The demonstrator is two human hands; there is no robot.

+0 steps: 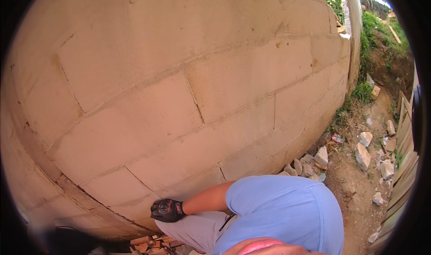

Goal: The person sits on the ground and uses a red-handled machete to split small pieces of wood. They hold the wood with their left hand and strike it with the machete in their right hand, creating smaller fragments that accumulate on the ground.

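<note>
My right hand [167, 210], in a black glove with red trim, lies by the knee of my light grey trousers [197, 228], close to the foot of the block wall [215, 102]. Its fingers look curled in; whatever they may hold is hidden. The bare forearm runs back to a light blue sleeve [251, 192]. My left hand is out of the picture. Below the gloved hand lie several broken reddish brick pieces [150, 245].
Grey stones [310, 165] lie along the wall's base at right. Pale rubble chunks [362, 156] dot a dirt path [354, 196], beside wooden boards [406, 178]. Grass [372, 30] grows on the bank at top right. A dark blurred object [67, 240] sits at lower left.
</note>
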